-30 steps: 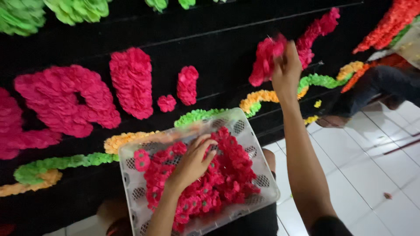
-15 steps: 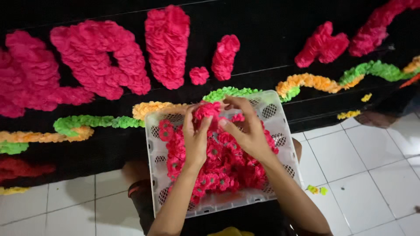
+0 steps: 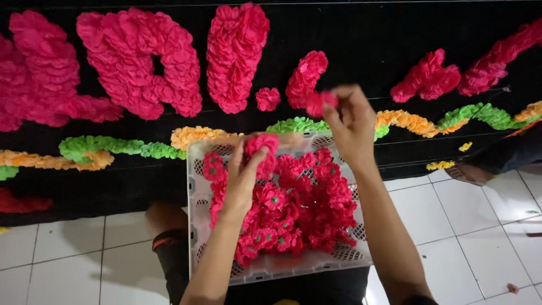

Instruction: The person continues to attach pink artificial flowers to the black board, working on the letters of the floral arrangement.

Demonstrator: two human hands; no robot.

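Two pink paper flowers in hands: right hand (image 3: pixel 351 121) pinches one flower (image 3: pixel 320 101) raised over black cloth (image 3: pixel 361 39); left hand (image 3: pixel 244 178) closed around another (image 3: pixel 264 151) above white basket (image 3: pixel 197 169) full of pink flowers (image 3: pixel 299 209), resting on lap over tiled floor (image 3: pixel 468 237).

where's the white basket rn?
Head view, lower centre: the white basket rests on the person's lap, full of pink paper flowers, just below the black board, with the left hand over its top-left part.
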